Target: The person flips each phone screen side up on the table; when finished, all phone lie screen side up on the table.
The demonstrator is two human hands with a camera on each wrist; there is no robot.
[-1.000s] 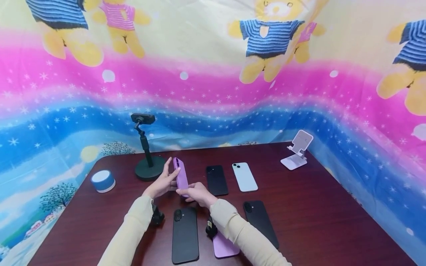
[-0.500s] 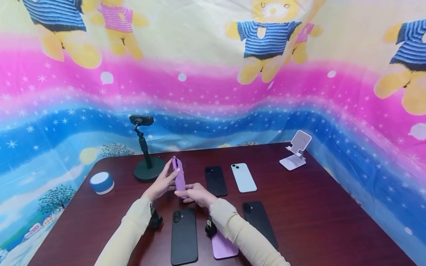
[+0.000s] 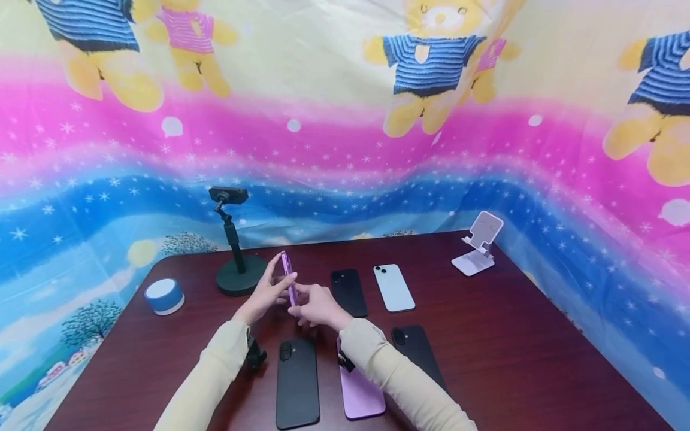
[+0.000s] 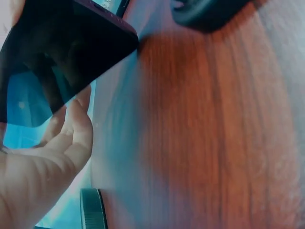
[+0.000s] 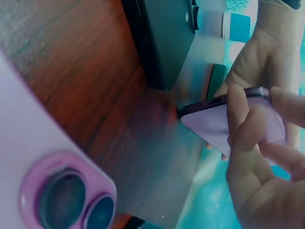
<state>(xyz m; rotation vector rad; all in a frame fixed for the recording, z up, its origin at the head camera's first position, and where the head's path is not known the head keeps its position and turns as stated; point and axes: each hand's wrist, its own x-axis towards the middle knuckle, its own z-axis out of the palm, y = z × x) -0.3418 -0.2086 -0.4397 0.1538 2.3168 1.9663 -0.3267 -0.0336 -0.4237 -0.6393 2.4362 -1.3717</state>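
Between both hands, a purple phone [image 3: 287, 266] stands upright and almost edge-on to the head camera. My left hand [image 3: 262, 300] grips it from the left, with fingers along its far edge and the thumb at the near edge. At its lower part, my right hand [image 3: 322, 307] pinches it from the right. In the left wrist view the phone's dark glossy screen [image 4: 90, 52] shows reflections. The right wrist view shows its purple back [image 5: 212, 125] and a bottom edge with a port, with right-hand fingers over the back.
Several phones lie face down: black [image 3: 297, 383] and purple [image 3: 363, 395] in front, black [image 3: 416, 353] at right, black [image 3: 350, 292] and pale [image 3: 395, 287] behind. A dark stand [image 3: 237, 257], a blue-white cylinder [image 3: 164, 297] and a white folding stand [image 3: 478, 248] flank them.
The held phone has turned from showing its purple back to nearly edge-on. My right hand's fingers have shifted slightly up along it; the left hand keeps its grip.
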